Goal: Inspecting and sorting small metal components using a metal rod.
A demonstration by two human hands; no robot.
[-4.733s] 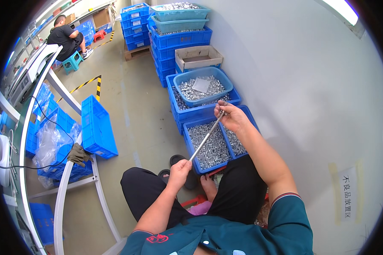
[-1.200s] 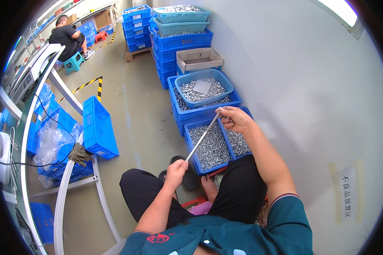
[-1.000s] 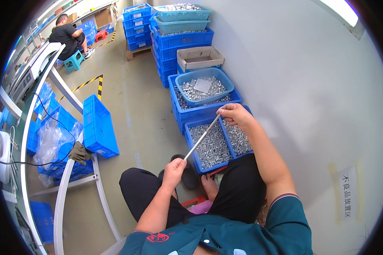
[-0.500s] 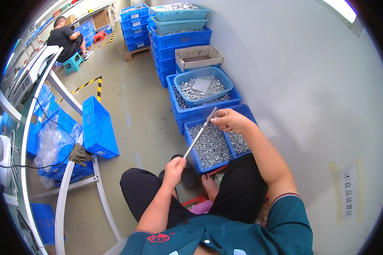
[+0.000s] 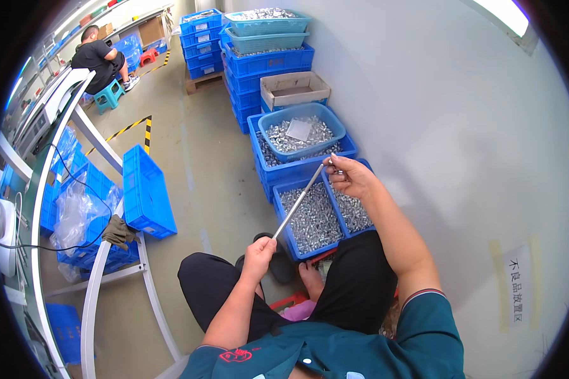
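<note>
My left hand [image 5: 258, 256] is closed around the lower end of a thin metal rod [image 5: 291, 213], which slants up and to the right. The rod looks thicker along its lower part and thinner toward the tip. At that tip, my right hand [image 5: 355, 179] pinches a small silvery metal part [image 5: 331, 162] between thumb and forefinger; its other fingers are curled, with more small parts seeming to show among them. Below both hands is a divided blue bin [image 5: 322, 249] with small silvery metal parts in both sections.
Behind the bin, a light-blue basket [image 5: 278, 151] of metal parts rests on a blue crate [image 5: 273, 172]. Blue crates [image 5: 269, 63] are stacked along the wall. At left stand a white-framed table [image 5: 95, 303] and a tilted blue crate [image 5: 146, 189]. A person [image 5: 95, 60] sits far left.
My right hand has shifted slightly right and opened out a little, from gripping the rod near its top to pinching a small part at the tip. My left hand stays almost in place.
</note>
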